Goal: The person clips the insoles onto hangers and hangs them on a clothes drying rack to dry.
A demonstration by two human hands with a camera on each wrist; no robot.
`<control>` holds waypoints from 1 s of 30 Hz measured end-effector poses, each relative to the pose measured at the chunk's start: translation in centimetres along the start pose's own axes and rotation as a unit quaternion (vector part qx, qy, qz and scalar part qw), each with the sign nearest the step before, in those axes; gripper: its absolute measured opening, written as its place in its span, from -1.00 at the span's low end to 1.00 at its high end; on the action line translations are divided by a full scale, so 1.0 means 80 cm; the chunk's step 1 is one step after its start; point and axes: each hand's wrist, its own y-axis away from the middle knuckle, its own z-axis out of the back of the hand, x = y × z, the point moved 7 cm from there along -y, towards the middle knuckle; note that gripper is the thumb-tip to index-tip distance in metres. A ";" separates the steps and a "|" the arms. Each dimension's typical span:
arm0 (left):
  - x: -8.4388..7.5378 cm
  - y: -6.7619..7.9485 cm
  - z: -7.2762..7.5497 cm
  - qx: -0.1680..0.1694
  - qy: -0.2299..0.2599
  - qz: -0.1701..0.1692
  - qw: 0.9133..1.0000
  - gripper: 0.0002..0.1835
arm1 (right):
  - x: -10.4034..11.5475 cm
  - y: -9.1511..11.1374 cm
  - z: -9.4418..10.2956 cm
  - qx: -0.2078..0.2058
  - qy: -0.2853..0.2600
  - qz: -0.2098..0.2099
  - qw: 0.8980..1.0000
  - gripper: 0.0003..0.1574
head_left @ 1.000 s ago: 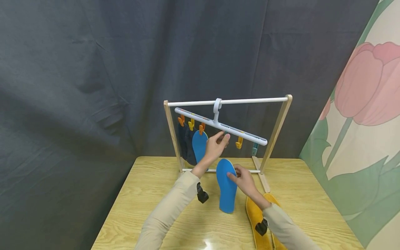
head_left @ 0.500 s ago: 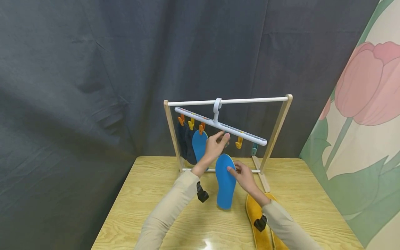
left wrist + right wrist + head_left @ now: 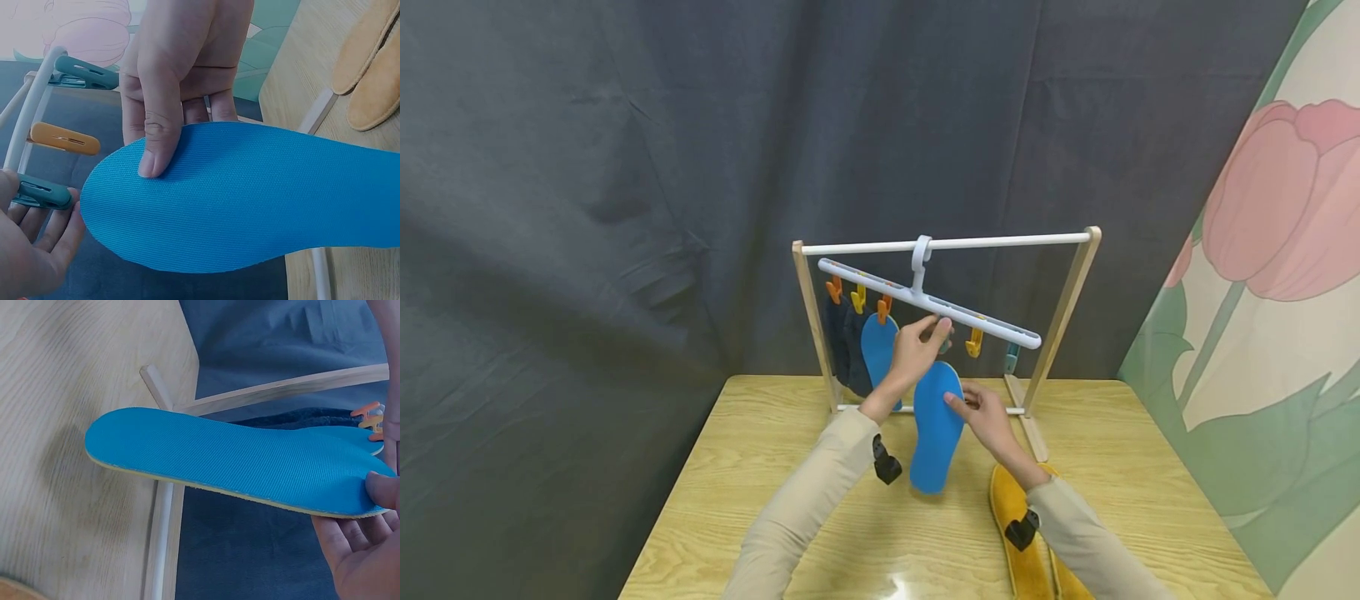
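My right hand [image 3: 990, 423] pinches a blue insole [image 3: 936, 433] near its upper end, thumb on the front face and fingers behind. The insole hangs in the air below the hanger, its lower end tilted left. My left hand [image 3: 916, 350] holds a teal clip [image 3: 42, 192] under the white hanger [image 3: 865, 278]. In the left wrist view the insole's end lies close to that clip and the left fingertips; whether they touch I cannot tell. A second blue insole [image 3: 877, 346] hangs from an orange clip [image 3: 884, 311], partly behind my left hand.
The hanger slants on a wooden rack [image 3: 1066, 308] with a white top bar. Dark cloth pieces [image 3: 847, 346] hang at its left. A yellow clip [image 3: 974, 342] and another teal clip [image 3: 1011, 358] hang at right. Tan insoles [image 3: 1017, 525] lie on the table [image 3: 737, 467] under my right forearm.
My right hand has raised the insole slightly, and it has shifted left toward my left hand, its lower end swinging left. The left hand stays at the teal clip.
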 end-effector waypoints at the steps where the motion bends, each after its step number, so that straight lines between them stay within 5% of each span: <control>1: 0.000 0.000 0.000 0.000 0.002 -0.001 1.000 -0.66 | 0.001 0.000 0.000 0.000 -0.004 0.000 1.000 -0.59; 18: 0.000 -0.003 0.003 0.003 0.018 0.003 1.000 -0.60 | 0.013 -0.002 0.004 -0.022 -0.028 0.012 0.999 -0.64; 27: 0.001 -0.004 0.004 0.000 0.018 0.006 1.000 -0.59 | 0.061 0.009 0.007 -0.030 -0.020 0.006 0.999 -0.70; 30: 0.002 -0.004 0.003 0.000 0.024 0.010 1.000 -0.58 | 0.056 0.006 0.006 -0.030 -0.027 0.001 0.999 -0.68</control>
